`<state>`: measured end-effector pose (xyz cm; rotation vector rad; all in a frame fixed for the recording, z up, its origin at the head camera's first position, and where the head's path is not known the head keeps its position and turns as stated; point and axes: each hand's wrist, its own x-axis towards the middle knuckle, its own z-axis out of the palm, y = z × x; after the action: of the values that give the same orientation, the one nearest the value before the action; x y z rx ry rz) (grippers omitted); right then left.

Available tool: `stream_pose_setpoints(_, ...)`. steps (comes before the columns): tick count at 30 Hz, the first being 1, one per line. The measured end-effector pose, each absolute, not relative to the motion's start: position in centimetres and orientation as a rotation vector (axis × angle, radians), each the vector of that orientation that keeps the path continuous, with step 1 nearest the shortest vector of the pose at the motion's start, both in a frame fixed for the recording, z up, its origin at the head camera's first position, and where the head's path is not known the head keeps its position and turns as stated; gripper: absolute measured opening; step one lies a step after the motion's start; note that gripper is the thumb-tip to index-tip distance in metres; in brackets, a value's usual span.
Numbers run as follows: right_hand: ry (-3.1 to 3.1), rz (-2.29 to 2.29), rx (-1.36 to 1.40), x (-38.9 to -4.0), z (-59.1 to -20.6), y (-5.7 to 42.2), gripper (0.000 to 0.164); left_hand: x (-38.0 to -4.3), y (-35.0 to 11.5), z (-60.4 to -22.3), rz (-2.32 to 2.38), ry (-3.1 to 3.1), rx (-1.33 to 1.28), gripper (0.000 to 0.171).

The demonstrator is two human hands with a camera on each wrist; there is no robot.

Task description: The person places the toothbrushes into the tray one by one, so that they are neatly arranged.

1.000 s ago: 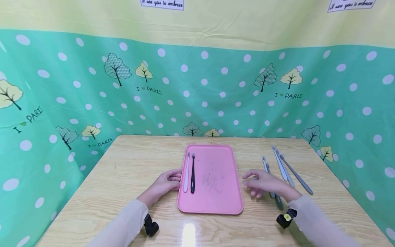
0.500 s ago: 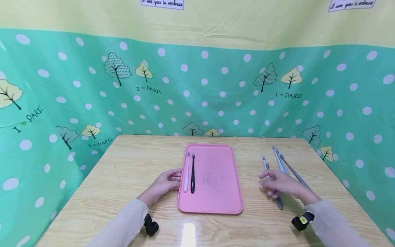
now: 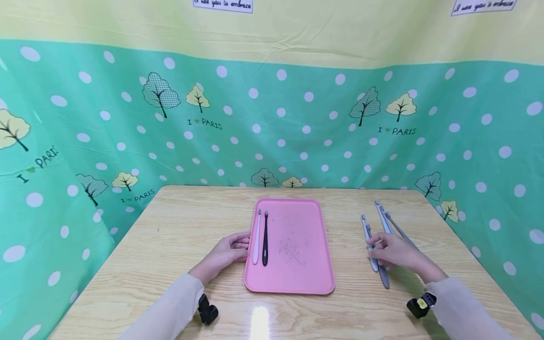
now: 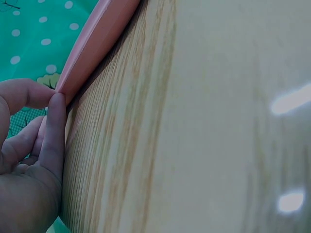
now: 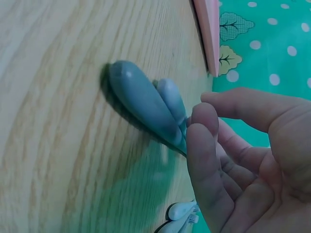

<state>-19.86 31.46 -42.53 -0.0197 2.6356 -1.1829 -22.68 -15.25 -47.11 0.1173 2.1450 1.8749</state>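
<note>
My left hand [image 3: 227, 252] pinches the left rim of a pink tray [image 3: 297, 278] between thumb and fingers, as the left wrist view shows. Inside the tray, a white toothbrush [image 3: 256, 243] and a black toothbrush [image 3: 265, 243] lie side by side. Over on the right, my right hand [image 3: 395, 250] hovers low above a light blue toothbrush [image 3: 365, 225] and a dark grey toothbrush [image 3: 384, 278]. Its fingers bend loosely, fingertips right at these handles. In the right wrist view the grey handle [image 5: 143, 99] runs behind the thumb, which hides its middle.
Farther right, several more toothbrushes [image 3: 382, 217] lie fanned out, partly hidden by my right hand. They rest on a light wooden table [image 3: 178, 212]. A green dotted curtain [image 3: 280, 118] hangs behind the table and at both sides.
My right hand has moved right, away from the tray's edge, and come over the pair of toothbrushes. The left hand and the tray have stayed put.
</note>
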Motion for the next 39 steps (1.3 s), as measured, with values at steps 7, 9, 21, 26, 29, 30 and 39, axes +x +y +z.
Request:
stream_pose_setpoints(7, 2.716, -1.091, -0.024, -19.9, -42.5, 31.4, 0.033, -22.9, -15.4, -47.3, 1.9, 2.108, 0.171, 0.064)
stream_pose_setpoints(9, 2.723, -1.08, -0.033, -19.9, -42.4, 31.4, 0.032, -22.9, -15.4, -47.3, 1.908, 2.099, 0.173, 0.064)
stream_pose_setpoints(21, 2.7, -1.115, -0.051, -19.7, -42.6, 31.0, 0.028, -22.8, -15.3, -47.2, 1.906, 2.103, 0.164, 0.064)
stream_pose_setpoints(26, 2.727, -1.097, -0.04, -19.8, -43.0, 30.7, 0.025, -22.8, -15.3, -47.1, 1.908, 2.098, 0.166, 0.064)
stream_pose_setpoints(29, 2.734, -1.085, -0.034, -19.9, -43.1, 30.7, 0.024, -22.7, -15.3, -47.1, 1.908, 2.098, 0.165, 0.064)
stream_pose_setpoints(30, 2.736, -1.078, -0.039, -20.0, -43.2, 30.7, 0.024, -22.7, -15.3, -47.1, 1.907, 2.101, 0.163, 0.064)
stream_pose_setpoints(39, 2.705, -1.092, -0.062, -20.2, -43.3, 30.4, 0.028, -22.7, -15.4, -47.0, 1.911, 2.099, 0.168, 0.064)
